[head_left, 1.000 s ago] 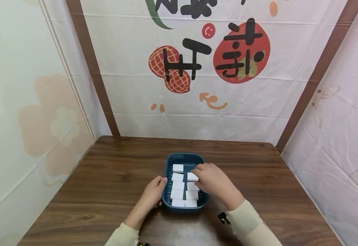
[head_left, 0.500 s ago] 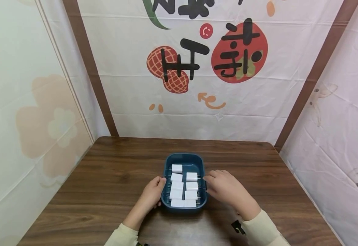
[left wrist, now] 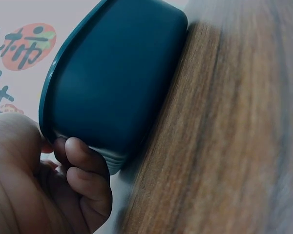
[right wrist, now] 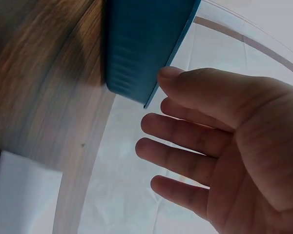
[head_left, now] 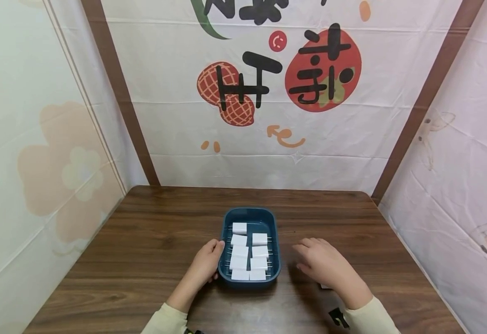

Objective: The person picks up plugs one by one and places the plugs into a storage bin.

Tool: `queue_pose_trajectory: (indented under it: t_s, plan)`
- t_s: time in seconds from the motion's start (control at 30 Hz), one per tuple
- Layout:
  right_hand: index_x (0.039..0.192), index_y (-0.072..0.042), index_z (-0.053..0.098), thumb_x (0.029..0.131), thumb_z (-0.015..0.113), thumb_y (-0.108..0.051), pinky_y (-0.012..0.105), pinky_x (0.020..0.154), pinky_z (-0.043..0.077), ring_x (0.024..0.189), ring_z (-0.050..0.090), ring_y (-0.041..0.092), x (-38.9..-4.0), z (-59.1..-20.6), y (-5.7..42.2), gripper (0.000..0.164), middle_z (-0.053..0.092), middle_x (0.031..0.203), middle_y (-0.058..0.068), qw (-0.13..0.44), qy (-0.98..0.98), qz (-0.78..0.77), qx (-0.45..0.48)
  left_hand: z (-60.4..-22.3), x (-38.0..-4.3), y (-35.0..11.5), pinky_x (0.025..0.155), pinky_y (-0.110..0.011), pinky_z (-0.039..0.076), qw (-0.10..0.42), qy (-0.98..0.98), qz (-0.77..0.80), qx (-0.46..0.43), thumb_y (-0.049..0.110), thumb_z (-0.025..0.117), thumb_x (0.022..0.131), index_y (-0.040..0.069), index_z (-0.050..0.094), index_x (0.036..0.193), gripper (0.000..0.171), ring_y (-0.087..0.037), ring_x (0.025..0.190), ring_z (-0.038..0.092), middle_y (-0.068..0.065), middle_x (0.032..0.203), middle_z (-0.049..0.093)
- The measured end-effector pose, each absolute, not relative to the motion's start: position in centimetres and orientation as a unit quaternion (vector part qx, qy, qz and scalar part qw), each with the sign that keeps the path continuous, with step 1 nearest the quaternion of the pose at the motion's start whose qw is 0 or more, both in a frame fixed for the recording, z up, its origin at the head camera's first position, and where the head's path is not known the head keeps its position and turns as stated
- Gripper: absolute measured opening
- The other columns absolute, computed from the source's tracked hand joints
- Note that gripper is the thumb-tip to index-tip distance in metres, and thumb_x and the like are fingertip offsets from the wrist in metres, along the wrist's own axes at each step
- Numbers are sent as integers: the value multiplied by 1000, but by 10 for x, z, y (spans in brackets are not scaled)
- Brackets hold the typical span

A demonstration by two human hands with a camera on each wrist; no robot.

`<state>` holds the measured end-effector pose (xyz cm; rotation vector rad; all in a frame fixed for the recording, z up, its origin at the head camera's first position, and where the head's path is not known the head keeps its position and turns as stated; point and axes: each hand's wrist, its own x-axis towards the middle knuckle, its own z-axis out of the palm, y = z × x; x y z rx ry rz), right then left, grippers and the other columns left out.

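A dark blue plastic container (head_left: pixel 249 282) stands on the table. Inside lie several white charger plugs (head_left: pixel 239 253) in two columns, their thin metal prongs pointing toward the side walls. My left hand (head_left: pixel 207 262) grips the container's left side, the thumb over the rim; in the left wrist view its fingers (left wrist: pixel 88 183) curl beneath that rim. To the right of the container, apart from it, my right hand (head_left: pixel 327 263) hangs over the table holding nothing, its fingers (right wrist: pixel 180 129) nearly straight in the right wrist view. Near its underside a white block (right wrist: pixel 27 195) is partly visible on the table.
The brown wood-grain table (head_left: pixel 176 218) extends on both sides of the container. A white printed cloth (head_left: pixel 226 171) hangs behind it, with more cloth at left and right. A dark strap piece (head_left: pixel 338 318) shows at the right sleeve.
My right hand has moved from over the right column of plugs out past the container's right wall, farther over the table. The left hand keeps its grip; the view shifts slightly.
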<state>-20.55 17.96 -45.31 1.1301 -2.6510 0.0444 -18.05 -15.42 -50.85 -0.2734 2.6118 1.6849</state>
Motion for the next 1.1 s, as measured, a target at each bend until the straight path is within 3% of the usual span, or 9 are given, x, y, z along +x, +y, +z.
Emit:
queue_pose_trajectory:
  t_s: [0.33,0.6,0.93,1.1]
  plan:
    - [121,-5,71,85,83,-26,49,94,54,106,67,27,-195,-455,201,43,71,113,8,97,-928,32,357,-509,-180,-155,36,-28,40,12,835,544,-85,40,42,110,7,59,105,37,-20,43,52,-8,61,53]
    - [116,-4,72,83,85,-23,44,82,56,94,68,24,-189,-461,216,41,70,105,5,76,-930,39,359,-510,-180,-154,36,-28,41,11,837,542,-81,39,42,111,6,58,104,37,-20,43,52,-9,62,53]
    - [117,-4,72,78,89,-22,45,82,58,96,69,27,-183,-470,227,47,69,110,7,34,-945,48,323,-509,-179,-155,36,-28,41,9,837,541,-81,40,41,111,6,57,102,38,-21,43,52,-9,62,53]
    - [116,-3,71,74,90,-20,44,80,58,94,69,26,-180,-472,231,49,69,106,6,44,-941,43,332,-509,-179,-155,36,-28,41,10,835,544,-80,41,42,110,6,58,103,39,-20,43,52,-8,61,53]
